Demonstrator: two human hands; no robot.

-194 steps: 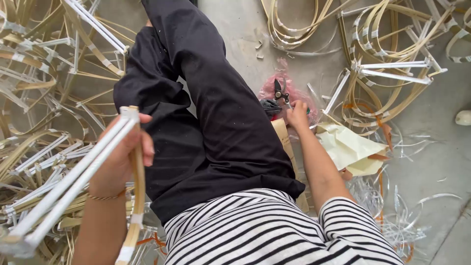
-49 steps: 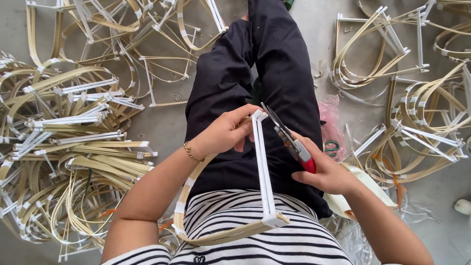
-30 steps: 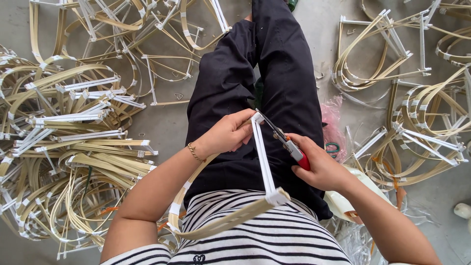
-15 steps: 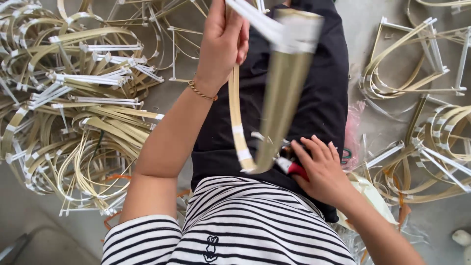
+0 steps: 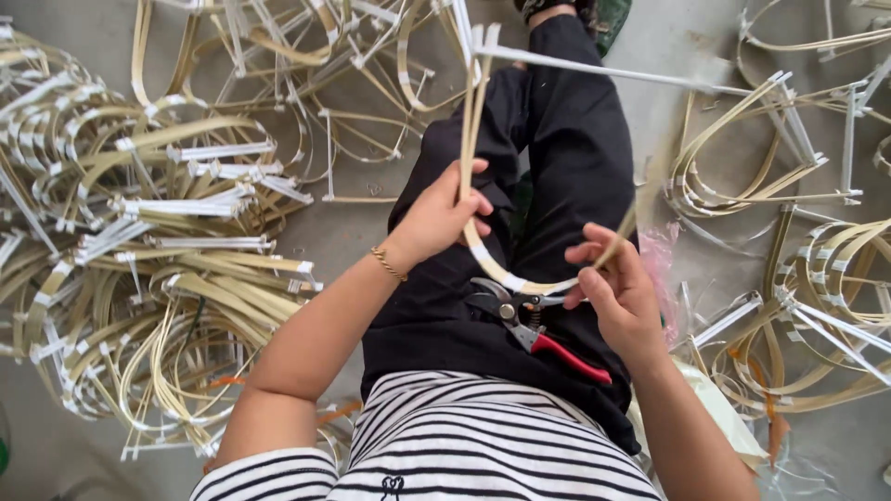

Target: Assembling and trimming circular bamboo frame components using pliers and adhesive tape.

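My left hand (image 5: 444, 215) grips one side of a bent bamboo strip frame (image 5: 471, 139) that loops down over my lap. A white bar (image 5: 603, 70) spans the top of the frame. My right hand (image 5: 620, 292) pinches the other side of the loop between thumb and fingers. Red-handled pruning shears (image 5: 534, 329) lie loose on my black trousers (image 5: 557, 158), between and just below my two hands. A gold bracelet (image 5: 389, 264) circles my left wrist.
A large heap of bent bamboo frames with white bars (image 5: 139, 250) covers the floor on the left. More such frames (image 5: 789, 195) lie on the right. A pink plastic bag (image 5: 661, 269) sits by my right leg, on the grey concrete floor (image 5: 343, 232).
The shears left my right hand and now rest on my lap. The frame, raised high a moment ago, has come down and turned, and my right hand has taken hold of its loop.
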